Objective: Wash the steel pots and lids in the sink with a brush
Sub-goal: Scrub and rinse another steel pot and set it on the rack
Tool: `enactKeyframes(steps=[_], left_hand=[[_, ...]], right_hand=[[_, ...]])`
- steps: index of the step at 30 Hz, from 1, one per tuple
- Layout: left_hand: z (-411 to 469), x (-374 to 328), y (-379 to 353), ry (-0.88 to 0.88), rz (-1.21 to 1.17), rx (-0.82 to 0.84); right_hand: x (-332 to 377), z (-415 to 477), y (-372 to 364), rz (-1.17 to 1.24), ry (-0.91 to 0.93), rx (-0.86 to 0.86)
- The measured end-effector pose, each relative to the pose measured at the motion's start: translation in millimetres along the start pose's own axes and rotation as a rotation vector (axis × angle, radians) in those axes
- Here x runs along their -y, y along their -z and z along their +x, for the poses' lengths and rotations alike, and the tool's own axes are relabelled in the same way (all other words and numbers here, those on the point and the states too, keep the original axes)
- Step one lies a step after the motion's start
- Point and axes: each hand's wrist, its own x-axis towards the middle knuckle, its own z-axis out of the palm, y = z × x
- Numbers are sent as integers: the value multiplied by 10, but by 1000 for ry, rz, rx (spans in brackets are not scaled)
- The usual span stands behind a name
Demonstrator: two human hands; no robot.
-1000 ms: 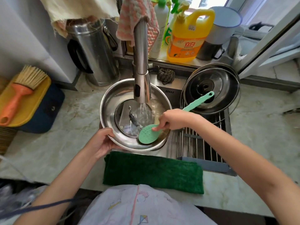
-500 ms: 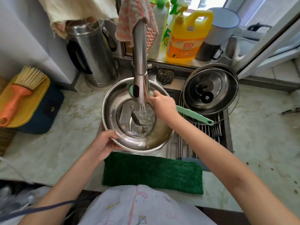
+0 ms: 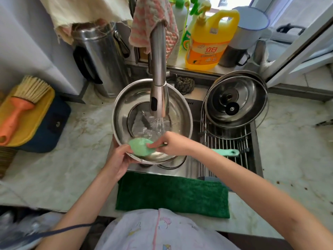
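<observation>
The steel pot (image 3: 127,107) sits tilted in the sink (image 3: 193,167) under the faucet (image 3: 158,74), with water running into its bottom. The left hand (image 3: 119,160) grips its near rim: the thumb lies over the edge, while the other fingers go under the pot and are hidden. The right hand (image 3: 173,143) is clenched round the neck of the green brush (image 3: 141,147), its fingertips pressing the brush head against the inner wall at the near rim, just beside the left thumb. The handle sticks out behind the right wrist, over the wire rack (image 3: 225,139).

Half a second ago the right hand was at the far rim, next to the faucet, with the brush head out of sight behind the spout; it has since swept round to the near side. The left hand keeps the same hold, and the pot has barely shifted.

Beyond the right knuckles, the steel lid (image 3: 241,98) leans on the rack, where it stood before. The green towel (image 3: 171,193) lies on the counter edge below both wrists.
</observation>
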Motion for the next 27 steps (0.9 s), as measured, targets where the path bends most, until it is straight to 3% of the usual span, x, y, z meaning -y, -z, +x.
enactKeyframes(steps=[3,7,10,15,18,21,24,27], left_hand=[[12,-27,-31,13,-36,29],[31,-93,31,-26,-79,-24],[20,-77,15,-12,-60,7],[40,-84,-80,45,-86,43],[42,-67,-28,23,-120,-26],[60,-64,82,-88,-58,-47],[49,-61,39,-175,27,-40],[53,-55,-80,-246,60,-53]], right_hand=[[79,62,-128,82,45,-67],[-65,-46,239,-190,-12,84],[-149,-33,398,-244,24,139],[63,85,56,-77,150,-26],[73,24,227,-148,65,77],[-39,-58,521,-405,-131,146],[-149,-92,611,-654,-298,-41],[-217,-74,513,-619,-357,-204]])
